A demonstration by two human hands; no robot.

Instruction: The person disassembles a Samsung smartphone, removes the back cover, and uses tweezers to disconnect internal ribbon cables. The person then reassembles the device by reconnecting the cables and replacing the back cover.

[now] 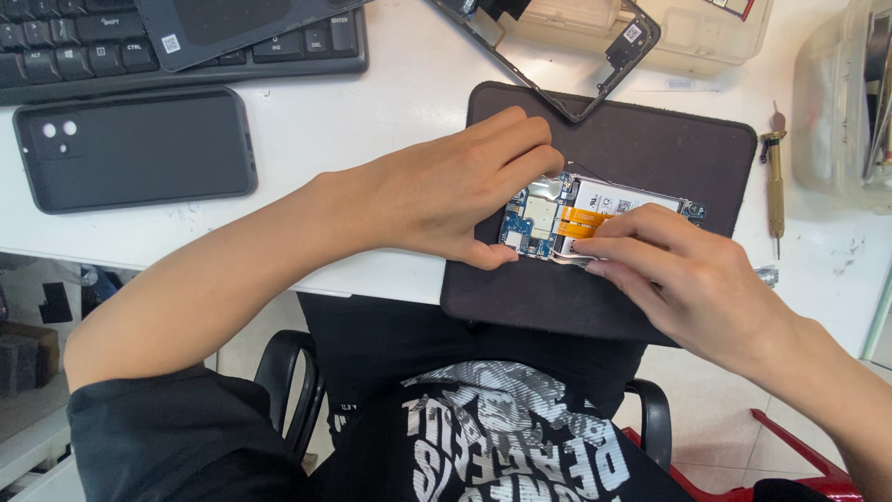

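Note:
An opened phone lies on a dark work mat, its blue circuit board, white battery and orange flex cable exposed. My left hand grips the phone's left end, thumb below and fingers over the top edge. On the phone's lower right part rests my right hand, its fingertips pressing by the orange flex cable. Whether those fingers pinch anything small is hidden.
A dark phone case lies at the left on the white table. A black keyboard with a phone back cover on it sits behind. A phone frame, plastic boxes and a small screwdriver lie at the back right.

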